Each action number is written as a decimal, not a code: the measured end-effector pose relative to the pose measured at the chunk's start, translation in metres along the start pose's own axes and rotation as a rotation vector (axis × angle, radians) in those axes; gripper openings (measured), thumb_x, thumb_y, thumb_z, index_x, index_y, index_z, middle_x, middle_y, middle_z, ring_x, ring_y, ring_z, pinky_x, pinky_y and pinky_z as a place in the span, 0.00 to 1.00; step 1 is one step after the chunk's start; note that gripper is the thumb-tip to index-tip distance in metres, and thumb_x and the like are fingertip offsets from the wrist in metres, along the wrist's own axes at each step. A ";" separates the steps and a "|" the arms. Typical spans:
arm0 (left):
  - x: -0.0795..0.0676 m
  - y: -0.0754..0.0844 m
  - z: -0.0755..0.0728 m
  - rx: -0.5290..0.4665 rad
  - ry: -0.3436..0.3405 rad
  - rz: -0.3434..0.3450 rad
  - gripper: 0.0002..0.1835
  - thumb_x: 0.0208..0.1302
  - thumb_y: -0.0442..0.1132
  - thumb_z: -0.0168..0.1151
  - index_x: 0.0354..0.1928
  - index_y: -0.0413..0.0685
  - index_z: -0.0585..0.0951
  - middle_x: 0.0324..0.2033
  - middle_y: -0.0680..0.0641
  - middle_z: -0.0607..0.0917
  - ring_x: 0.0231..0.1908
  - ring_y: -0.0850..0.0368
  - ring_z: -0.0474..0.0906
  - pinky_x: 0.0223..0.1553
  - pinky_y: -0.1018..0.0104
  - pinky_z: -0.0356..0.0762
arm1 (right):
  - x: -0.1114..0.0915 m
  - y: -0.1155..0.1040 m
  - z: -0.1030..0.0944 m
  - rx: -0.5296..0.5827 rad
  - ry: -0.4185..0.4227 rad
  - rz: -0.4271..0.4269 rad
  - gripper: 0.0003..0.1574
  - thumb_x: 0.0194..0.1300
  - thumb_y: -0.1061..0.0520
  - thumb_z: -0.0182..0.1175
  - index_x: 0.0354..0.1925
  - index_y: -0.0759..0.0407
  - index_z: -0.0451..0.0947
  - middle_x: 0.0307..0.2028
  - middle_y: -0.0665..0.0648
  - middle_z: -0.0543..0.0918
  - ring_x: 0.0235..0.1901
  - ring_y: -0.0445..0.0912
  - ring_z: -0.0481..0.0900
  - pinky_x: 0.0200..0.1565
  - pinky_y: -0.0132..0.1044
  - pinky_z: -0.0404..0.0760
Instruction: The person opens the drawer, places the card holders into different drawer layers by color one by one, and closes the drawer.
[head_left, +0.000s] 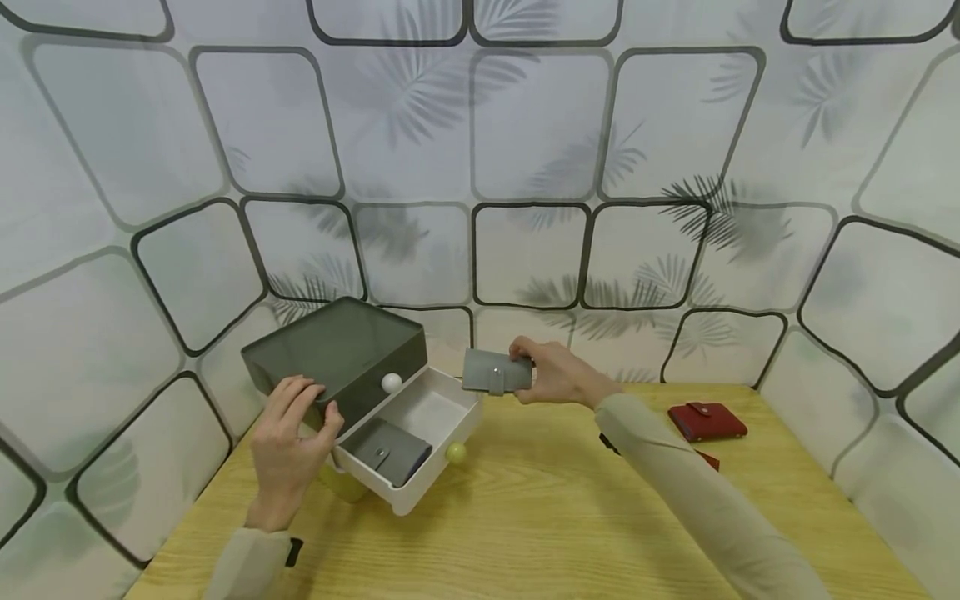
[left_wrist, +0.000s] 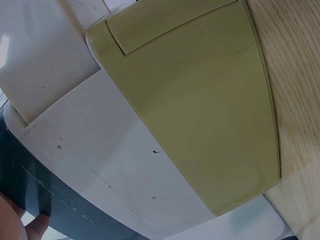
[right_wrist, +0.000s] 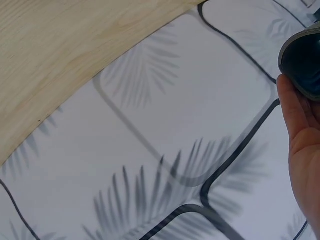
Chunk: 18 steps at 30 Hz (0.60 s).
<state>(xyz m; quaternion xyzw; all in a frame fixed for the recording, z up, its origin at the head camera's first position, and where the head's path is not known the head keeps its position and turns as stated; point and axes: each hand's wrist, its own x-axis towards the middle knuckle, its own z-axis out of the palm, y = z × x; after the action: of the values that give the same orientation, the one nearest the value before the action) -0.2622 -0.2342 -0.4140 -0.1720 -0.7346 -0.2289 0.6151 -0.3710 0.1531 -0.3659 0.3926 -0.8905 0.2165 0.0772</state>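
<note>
In the head view a small drawer cabinet [head_left: 337, 350] with a dark green top stands at the left of the table. Its white drawer [head_left: 442, 408] is pulled out, and a grey wallet [head_left: 390, 450] lies inside. My left hand [head_left: 288, 442] rests on the cabinet's near upper edge, fingers on the top. With my right hand [head_left: 555, 372] I pinch a second grey wallet [head_left: 487, 372] by its right end, above the drawer's right end. The left wrist view shows the cabinet's green, white and olive side [left_wrist: 195, 100]. The held wallet [right_wrist: 302, 60] is partly cut off in the right wrist view.
A red wallet [head_left: 707, 421] lies on the wooden table [head_left: 540, 517] at the right. Below it a red piece [head_left: 708, 460] shows, partly hidden by my right sleeve. A patterned curtain [head_left: 525, 167] surrounds the table. The drawer has a yellow-green round knob [head_left: 456, 452].
</note>
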 end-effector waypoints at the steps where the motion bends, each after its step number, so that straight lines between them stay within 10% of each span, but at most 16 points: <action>1: 0.000 0.000 0.000 0.000 0.003 0.000 0.18 0.58 0.44 0.57 0.37 0.35 0.85 0.39 0.36 0.86 0.45 0.38 0.81 0.55 0.67 0.73 | 0.002 -0.003 0.000 0.003 -0.006 -0.006 0.30 0.52 0.52 0.71 0.51 0.51 0.69 0.46 0.54 0.83 0.36 0.40 0.80 0.38 0.34 0.80; 18: 0.001 0.003 -0.001 -0.003 -0.015 -0.013 0.17 0.59 0.43 0.57 0.38 0.34 0.85 0.40 0.36 0.85 0.45 0.39 0.80 0.57 0.72 0.71 | 0.036 -0.053 0.012 0.029 -0.137 -0.117 0.28 0.49 0.56 0.67 0.49 0.50 0.69 0.45 0.47 0.83 0.33 0.42 0.76 0.37 0.31 0.76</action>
<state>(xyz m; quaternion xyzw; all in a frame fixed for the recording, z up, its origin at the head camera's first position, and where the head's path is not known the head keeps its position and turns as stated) -0.2599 -0.2328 -0.4129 -0.1697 -0.7401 -0.2326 0.6077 -0.3562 0.0923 -0.3481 0.4588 -0.8662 0.1969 0.0228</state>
